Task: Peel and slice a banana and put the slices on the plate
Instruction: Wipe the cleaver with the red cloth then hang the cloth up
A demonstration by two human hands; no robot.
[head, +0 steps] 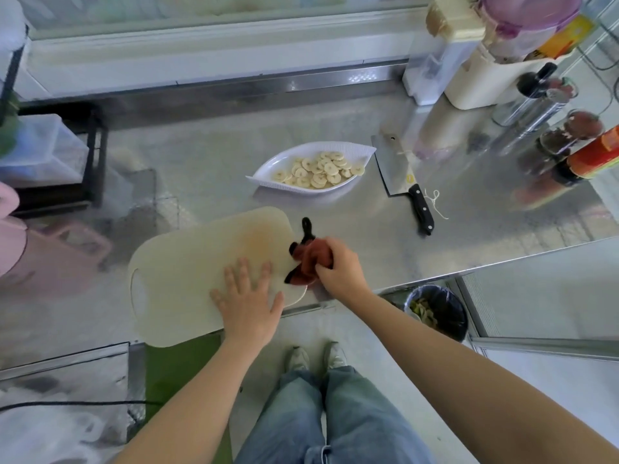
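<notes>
Many banana slices (318,170) piled in white plate (363,151), on worktop (201,162) at 12 o'clock from cutting board (181,262). Cleaver (395,169) lies flat at plate's 3 o'clock, just apart. Left grip (249,296) spread flat, fingers straight, pressing board. Right grip (340,269) curled round red-brown cloth (313,259) at board's 3 o'clock edge.

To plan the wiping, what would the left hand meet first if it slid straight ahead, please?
Bare cutting board first, then table; the left tip of the plate might lie in its line, depth unclear.
</notes>
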